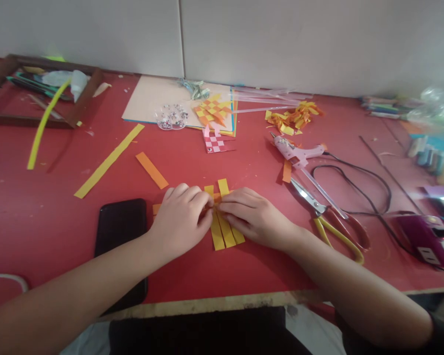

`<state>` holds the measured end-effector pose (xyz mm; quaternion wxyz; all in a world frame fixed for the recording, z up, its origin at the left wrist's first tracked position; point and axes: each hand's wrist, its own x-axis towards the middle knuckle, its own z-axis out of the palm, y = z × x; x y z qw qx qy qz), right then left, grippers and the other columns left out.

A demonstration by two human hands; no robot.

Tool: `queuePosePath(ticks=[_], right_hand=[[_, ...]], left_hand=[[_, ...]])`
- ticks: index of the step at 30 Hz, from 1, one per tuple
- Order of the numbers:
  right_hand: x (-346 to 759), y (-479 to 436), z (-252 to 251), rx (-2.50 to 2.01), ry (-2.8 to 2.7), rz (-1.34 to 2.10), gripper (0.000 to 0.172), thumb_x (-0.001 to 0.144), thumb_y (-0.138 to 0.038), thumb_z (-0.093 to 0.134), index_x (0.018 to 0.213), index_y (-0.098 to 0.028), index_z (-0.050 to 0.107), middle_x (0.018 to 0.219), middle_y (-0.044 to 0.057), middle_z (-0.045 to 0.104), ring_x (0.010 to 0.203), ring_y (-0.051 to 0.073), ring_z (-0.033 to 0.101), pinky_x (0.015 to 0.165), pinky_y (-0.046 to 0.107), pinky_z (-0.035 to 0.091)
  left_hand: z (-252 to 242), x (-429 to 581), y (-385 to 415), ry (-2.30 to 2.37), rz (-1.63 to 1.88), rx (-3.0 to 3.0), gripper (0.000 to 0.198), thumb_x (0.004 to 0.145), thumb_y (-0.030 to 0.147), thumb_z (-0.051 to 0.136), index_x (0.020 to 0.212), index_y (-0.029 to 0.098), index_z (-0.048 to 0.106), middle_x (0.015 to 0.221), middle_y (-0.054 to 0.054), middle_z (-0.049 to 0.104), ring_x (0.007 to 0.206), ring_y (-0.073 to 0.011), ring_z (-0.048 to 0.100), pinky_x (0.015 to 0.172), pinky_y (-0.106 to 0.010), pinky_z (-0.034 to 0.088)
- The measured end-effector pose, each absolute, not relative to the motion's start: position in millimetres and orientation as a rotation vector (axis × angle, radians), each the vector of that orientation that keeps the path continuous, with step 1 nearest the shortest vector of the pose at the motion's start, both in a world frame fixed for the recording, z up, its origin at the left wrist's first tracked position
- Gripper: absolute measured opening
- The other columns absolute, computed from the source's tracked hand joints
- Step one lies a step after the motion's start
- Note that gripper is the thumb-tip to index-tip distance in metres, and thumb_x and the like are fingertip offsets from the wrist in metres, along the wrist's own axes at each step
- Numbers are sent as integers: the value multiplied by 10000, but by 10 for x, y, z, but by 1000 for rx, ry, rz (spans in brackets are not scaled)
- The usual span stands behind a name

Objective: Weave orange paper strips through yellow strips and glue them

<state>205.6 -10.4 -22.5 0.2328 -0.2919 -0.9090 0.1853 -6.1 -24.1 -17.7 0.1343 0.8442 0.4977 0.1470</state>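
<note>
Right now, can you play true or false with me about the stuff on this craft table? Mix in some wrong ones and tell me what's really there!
1. The left hand and right hand are both at the yellow paper strips. True.
2. The glue gun is green. False: the glue gun is pink.
3. The scissors have one red handle and one yellow handle. True.
4. The black smartphone lies right of the scissors. False: the smartphone lies to their left, partly under the left forearm.
5. The checkered paper fish is pink and red. True.
</note>
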Motion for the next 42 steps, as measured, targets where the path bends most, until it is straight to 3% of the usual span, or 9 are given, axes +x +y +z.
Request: queuePosePath(ticks=[12,20,33,42], right_hand=[[2232,-67,-148,-837,-2423,393,146,919,-177,560,1013,-205,667,946,44,714,891,160,640,833,349,537],[2224,-51,-207,-866,-2477,402,101,912,-237,608,955,-207,694,1006,27,743,962,183,620,891,374,529],[2179,-74,-194,-864,-2480,472,142,926,-237,575,997,-208,695,1044,51,723,961,186,634,928,406,488],[2135,-118,-209,-926,-2534,352,165,927,-288,577,953,-220,725,1038,58,700,966,207,592,855,382,468]], left_hand=[[-165,-80,-247,1371,460,2446,78,868,280,549,865,203,558,867,-41,628,819,-229,508,726,-397,376],[-156,-78,-261,1365,390,2488,91,881,281,531,891,194,555,889,-49,614,839,-239,498,722,-395,365],[-148,-80,-272,1374,347,2512,113,893,292,508,888,190,555,888,-63,603,846,-251,498,717,-397,361],[-128,-134,-248,1254,346,2451,210,847,338,567,982,181,536,958,-61,582,888,-252,477,753,-406,359]])
